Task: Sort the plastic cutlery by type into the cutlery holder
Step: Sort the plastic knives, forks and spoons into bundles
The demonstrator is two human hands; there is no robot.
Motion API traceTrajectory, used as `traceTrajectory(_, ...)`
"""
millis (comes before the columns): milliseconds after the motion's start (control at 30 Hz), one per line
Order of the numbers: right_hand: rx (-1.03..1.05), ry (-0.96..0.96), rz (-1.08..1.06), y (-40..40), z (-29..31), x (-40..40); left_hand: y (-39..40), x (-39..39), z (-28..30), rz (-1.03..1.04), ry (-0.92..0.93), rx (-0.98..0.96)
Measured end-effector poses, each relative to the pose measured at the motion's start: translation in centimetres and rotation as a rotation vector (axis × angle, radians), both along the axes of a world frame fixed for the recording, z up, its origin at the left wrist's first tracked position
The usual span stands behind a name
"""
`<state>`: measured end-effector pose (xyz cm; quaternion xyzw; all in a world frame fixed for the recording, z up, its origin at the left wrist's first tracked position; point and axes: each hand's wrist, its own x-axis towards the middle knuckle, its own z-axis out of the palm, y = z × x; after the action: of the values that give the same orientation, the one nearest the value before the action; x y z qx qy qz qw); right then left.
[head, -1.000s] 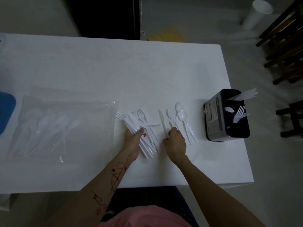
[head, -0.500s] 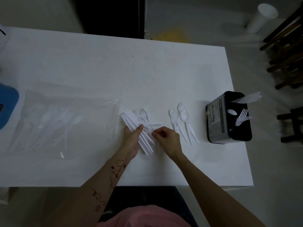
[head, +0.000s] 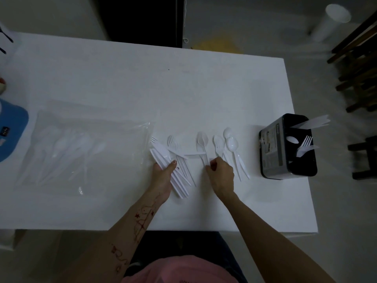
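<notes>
My left hand grips a stack of white plastic knives, fanned from upper left to lower right over the table. Loose forks lie just right of that stack. My right hand pinches the handle of a white spoon whose bowl points away from me. Three more spoons lie to its right. The black cutlery holder stands at the table's right edge with knives, a spoon and forks in separate compartments.
A clear plastic bag with more white cutlery lies on the left of the white table. A blue object sits at the far left edge. Dark wooden chairs and a white cup are off to the right.
My right hand went left to the pile beside my left hand, then came back right holding a spoon toward the row of spoons. The lone knife between the piles is gone.
</notes>
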<state>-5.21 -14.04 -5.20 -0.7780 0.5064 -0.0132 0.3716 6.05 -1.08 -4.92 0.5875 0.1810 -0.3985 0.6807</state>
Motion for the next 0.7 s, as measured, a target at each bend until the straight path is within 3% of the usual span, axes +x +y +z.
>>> traceTrajectory(167,-0.216,0.045,0.048,0.0,0.3,-0.7,0.1,-0.1,-0.1,0.003,0.016,-0.008)
traceTrajectory(300,-0.415,0.032,0.401,0.9,0.3,1.9,0.5,-0.2,-0.4,0.001,0.031,0.019)
traceTrajectory(367,-0.427,0.061,0.479,1.3,-0.1,3.2,0.7,-0.1,-0.6,0.002,0.024,0.038)
traceTrajectory(467,-0.376,0.141,0.430,1.8,-0.6,4.1,1.0,-0.1,-0.6,-0.003,0.014,0.039)
traceTrajectory(700,-0.314,0.056,0.250,1.1,-0.5,1.5,0.9,-0.1,-0.7,-0.029,0.027,0.026)
